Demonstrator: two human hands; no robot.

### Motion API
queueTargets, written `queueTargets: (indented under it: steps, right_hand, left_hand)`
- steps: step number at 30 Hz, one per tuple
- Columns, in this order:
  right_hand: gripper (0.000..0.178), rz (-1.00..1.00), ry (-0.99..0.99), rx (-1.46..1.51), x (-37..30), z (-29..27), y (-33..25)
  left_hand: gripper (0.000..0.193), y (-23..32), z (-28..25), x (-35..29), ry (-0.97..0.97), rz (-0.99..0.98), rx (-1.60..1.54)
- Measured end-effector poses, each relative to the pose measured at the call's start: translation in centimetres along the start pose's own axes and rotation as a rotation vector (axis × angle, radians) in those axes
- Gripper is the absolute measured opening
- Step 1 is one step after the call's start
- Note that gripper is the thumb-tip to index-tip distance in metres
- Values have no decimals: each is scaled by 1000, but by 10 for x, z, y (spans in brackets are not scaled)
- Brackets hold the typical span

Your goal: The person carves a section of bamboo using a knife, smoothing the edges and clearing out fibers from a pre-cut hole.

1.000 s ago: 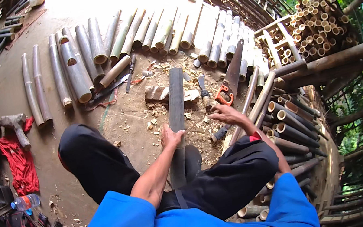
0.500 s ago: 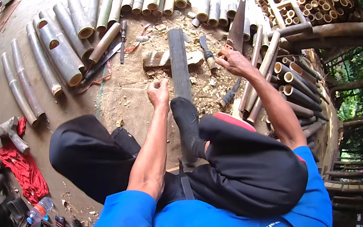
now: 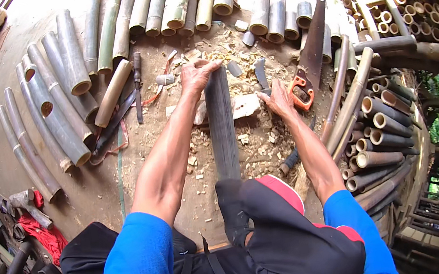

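A long dark bamboo piece (image 3: 222, 131) lies lengthwise in front of me, across a pale wood block (image 3: 243, 106). Its near end is by my dark-socked foot (image 3: 232, 206). My left hand (image 3: 200, 76) is closed on its far end, fingers bent over the edge. To the right, my right hand (image 3: 280, 99) closes around the handle of a short knife with a curved blade (image 3: 261, 73); the fingers hide most of the handle. Just beside that hand lies a handsaw (image 3: 314, 57) with an orange handle (image 3: 301, 92).
Bamboo tubes (image 3: 177, 7) line the far side, with more tubes (image 3: 66, 128) at left and a pile (image 3: 382, 127) at right. A chisel-like tool (image 3: 138, 86) lies left of the block. Wood chips (image 3: 261, 150) cover the ground. A wooden mallet (image 3: 30, 208) rests by red cloth (image 3: 44, 237).
My left hand has moved forward onto the bamboo piece's far end. My right hand has left the saw's handle and come down to the knife. The view has shifted forward.
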State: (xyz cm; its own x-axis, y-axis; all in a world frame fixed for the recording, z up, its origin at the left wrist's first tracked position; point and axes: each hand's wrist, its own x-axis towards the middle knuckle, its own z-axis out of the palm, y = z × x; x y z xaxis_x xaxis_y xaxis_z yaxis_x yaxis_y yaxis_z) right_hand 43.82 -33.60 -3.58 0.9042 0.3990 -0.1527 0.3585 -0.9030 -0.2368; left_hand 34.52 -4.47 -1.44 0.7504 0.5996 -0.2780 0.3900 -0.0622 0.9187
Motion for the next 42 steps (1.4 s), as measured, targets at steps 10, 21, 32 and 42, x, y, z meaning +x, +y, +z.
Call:
queueTargets:
  steps: [10,21,32,42]
  right_hand:
    - [32,303,-43,1515,-31,-45,-33]
    - [36,416,-775,1819,-64,-70,-111]
    - [37,324,-770,1795,-56,-56,-100]
    - [35,312,-647,1743,-37,-71,-105]
  left_hand:
    - [87,-19,11,-27,-142,-9,-465]
    - [106,-11,13,-32,-254,-55,-535]
    - [97,-20,18,-31,-162,9,-511]
    - [103,-18,18,-31,-159,-91,-422]
